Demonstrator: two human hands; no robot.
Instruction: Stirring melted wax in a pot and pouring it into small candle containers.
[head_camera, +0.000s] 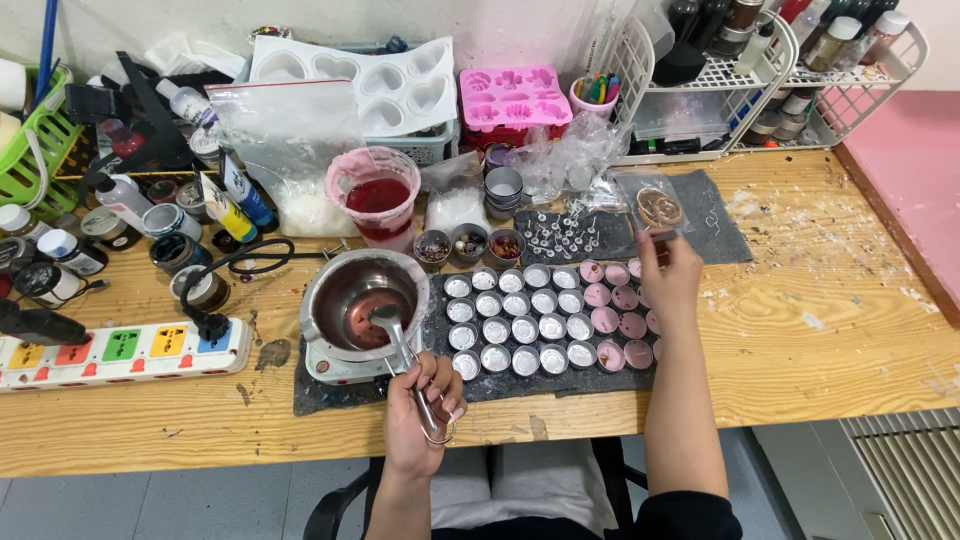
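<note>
Head view: right-hand cups (612, 297) hold pink wax, left-hand cups (510, 320) look white; left hand (420, 400) grips a ladle (392, 322) in the pot (357, 297), right hand (668, 272) pinches something small.

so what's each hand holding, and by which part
Left hand holds the metal spoon by its handle end, bowl in the pot. Right hand: cannot tell.

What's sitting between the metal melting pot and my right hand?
In the head view, rows of small round tins on the dark mat lie between the pot and right hand.
</note>
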